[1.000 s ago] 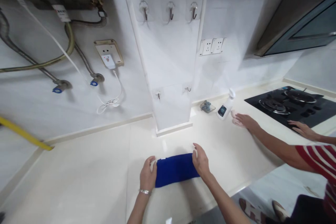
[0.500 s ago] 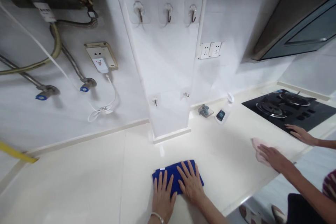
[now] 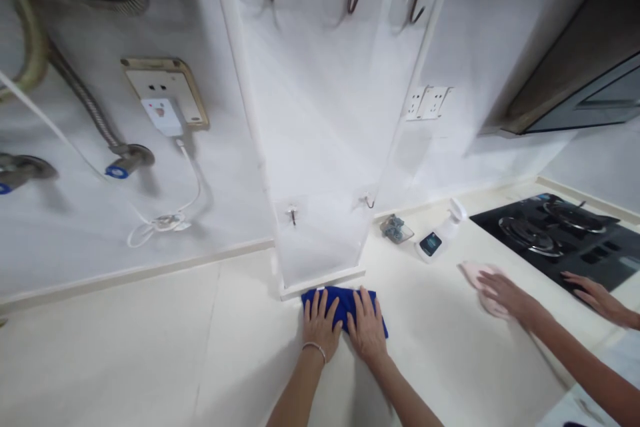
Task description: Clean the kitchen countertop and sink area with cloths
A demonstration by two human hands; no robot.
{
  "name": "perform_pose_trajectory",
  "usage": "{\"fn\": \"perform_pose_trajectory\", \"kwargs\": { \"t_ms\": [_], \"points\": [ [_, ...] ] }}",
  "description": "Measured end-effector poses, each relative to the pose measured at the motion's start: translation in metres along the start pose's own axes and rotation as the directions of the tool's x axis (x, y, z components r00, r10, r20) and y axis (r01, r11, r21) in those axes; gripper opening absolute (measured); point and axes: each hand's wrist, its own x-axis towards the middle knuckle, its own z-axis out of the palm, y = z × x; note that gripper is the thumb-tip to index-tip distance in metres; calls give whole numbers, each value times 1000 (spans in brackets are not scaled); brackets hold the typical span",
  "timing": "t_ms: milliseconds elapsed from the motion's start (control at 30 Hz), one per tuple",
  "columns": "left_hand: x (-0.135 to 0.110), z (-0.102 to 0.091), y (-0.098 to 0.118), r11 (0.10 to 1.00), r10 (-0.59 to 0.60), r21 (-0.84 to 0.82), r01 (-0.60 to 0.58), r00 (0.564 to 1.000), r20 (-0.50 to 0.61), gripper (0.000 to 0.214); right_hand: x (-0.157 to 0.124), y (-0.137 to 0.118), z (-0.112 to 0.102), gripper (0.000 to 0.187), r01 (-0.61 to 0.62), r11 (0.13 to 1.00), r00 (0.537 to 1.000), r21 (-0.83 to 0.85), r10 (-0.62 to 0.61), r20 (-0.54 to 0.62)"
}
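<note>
A folded blue cloth (image 3: 344, 300) lies on the cream countertop (image 3: 150, 347), pushed up against the foot of the white wall column (image 3: 320, 147). My left hand (image 3: 319, 323) lies flat on the cloth's left half with fingers spread, a thin bracelet on its wrist. My right hand (image 3: 367, 325) lies flat on the right half, fingers stretched out too. Both palms press on the cloth side by side, and most of it is hidden under them.
To the right another person's hand (image 3: 503, 292) presses a pink cloth (image 3: 475, 275) on the counter; their other hand (image 3: 597, 290) rests by the black gas hob (image 3: 550, 233). A white spray bottle (image 3: 440, 237) and a small dish (image 3: 396, 228) stand near the wall.
My hands went from holding the cloth's ends to lying flat on it, then slid it forward to the column's base. The other person's pink cloth moved about the counter.
</note>
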Motion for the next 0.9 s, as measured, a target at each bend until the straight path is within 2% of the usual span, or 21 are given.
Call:
{"fn": "perform_pose_trajectory", "kwargs": {
  "t_ms": [100, 167, 300, 400, 533, 700, 900],
  "points": [
    [7, 6, 7, 998, -44, -47, 46, 998, 51, 62, 0, 6, 4, 47, -57, 998, 993, 9, 58, -101],
    [6, 6, 12, 996, -60, -62, 66, 994, 86, 63, -4, 9, 7, 43, -60, 998, 992, 13, 61, -110],
    [1, 3, 17, 994, -83, -61, 92, 988, 132, 65, 1, 5, 15, 46, -80, 997, 995, 1, 80, -53],
    [-3, 0, 12, 992, -105, -54, 114, 984, 145, 61, 18, -17, 17, 51, -176, 983, 984, -49, 177, 16],
    [-18, -10, -11, 988, -145, -41, 152, 979, 141, 55, 37, -64, 11, 54, -255, 960, 955, -119, 269, 122],
    [-51, -31, -55, 974, -228, 3, 229, 968, 103, 54, 29, -116, 5, 58, -159, 986, 968, -45, 165, 189],
    [-93, -59, -92, 946, -314, 96, 309, 949, 36, 54, 17, -162, 9, 59, -58, 990, 984, 131, 34, 176]
  ]
}}
